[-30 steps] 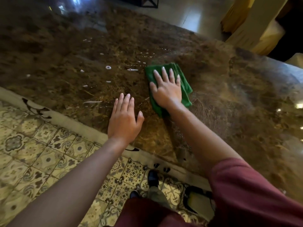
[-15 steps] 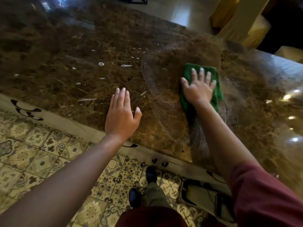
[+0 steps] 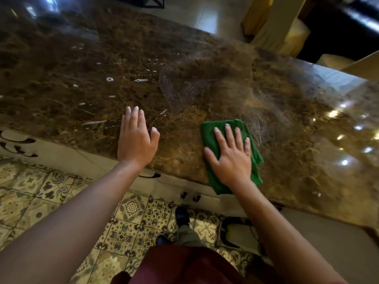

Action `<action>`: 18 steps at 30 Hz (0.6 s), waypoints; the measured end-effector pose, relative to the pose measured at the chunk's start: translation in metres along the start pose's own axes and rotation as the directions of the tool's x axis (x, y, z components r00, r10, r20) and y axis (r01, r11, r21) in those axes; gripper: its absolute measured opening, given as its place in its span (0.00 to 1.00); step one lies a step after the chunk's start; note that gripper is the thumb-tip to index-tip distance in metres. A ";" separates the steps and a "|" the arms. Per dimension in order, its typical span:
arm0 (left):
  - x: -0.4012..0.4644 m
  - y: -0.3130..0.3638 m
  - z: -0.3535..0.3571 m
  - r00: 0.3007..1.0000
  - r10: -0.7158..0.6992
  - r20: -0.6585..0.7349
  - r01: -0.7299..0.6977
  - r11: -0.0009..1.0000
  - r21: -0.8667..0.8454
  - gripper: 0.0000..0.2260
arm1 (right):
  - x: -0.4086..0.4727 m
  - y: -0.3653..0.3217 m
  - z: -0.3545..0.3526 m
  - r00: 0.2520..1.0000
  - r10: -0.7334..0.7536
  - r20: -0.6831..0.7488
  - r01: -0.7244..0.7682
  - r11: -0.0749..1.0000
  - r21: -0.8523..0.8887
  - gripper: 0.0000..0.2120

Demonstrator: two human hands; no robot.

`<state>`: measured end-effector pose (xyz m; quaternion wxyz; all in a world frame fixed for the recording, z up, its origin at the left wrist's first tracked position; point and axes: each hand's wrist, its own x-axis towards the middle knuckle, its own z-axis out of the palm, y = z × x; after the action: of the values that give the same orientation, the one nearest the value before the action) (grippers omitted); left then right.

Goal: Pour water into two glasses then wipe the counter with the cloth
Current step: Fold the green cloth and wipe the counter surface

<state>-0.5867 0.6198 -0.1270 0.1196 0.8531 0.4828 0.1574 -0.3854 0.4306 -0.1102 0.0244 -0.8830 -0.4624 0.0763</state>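
The cloth (image 3: 211,140) is a folded green rag lying flat on the counter (image 3: 225,83), at the counter's near edge, with its near corner hanging just over that edge. The right hand (image 3: 231,158) presses down on the cloth with fingers straight and spread; it does not pinch or curl around the fabric. The left hand (image 3: 136,138) rests flat on the counter, to the left of the cloth and apart from it, fingers straight and together, holding nothing.

Handling, as a judgement: the cloth appears soft, light and limp, so it follows the palm only under downward pressure. The polished stone looks slick, and fine streaks beyond the cloth suggest a damp film, so the cloth should slide easily. Keep the palm over the centre of the fold; pressure on one corner may unfold or bunch it. To lift it, pinch the far folded edge.

Droplets (image 3: 110,79) remain on the counter, left of the cloth and beyond the left hand.

No glasses are in view.
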 end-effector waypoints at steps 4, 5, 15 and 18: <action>0.003 0.000 0.001 0.999 0.016 0.033 -0.018 0.996 0.086 0.34 | 0.048 0.050 -0.016 0.977 0.212 -0.016 -0.212 0.977 0.023 0.39; 0.002 0.001 0.001 0.999 0.020 0.036 -0.023 0.995 0.098 0.34 | 0.063 0.057 -0.019 0.966 0.257 -0.021 -0.256 0.966 0.030 0.39; 0.001 0.005 0.000 1.000 0.011 -0.006 -0.011 0.996 0.084 0.31 | 0.113 -0.053 -0.020 1.000 0.029 -0.008 -0.028 1.000 0.014 0.38; 0.002 0.001 0.002 1.000 0.006 0.017 -0.008 0.995 0.096 0.31 | 0.049 -0.062 0.001 0.983 -0.178 -0.035 0.180 0.983 0.049 0.35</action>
<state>-0.5838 0.6209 -0.1283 0.0817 0.8609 0.4857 0.1273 -0.4080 0.5062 -0.1093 0.0612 -0.8381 -0.5373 0.0723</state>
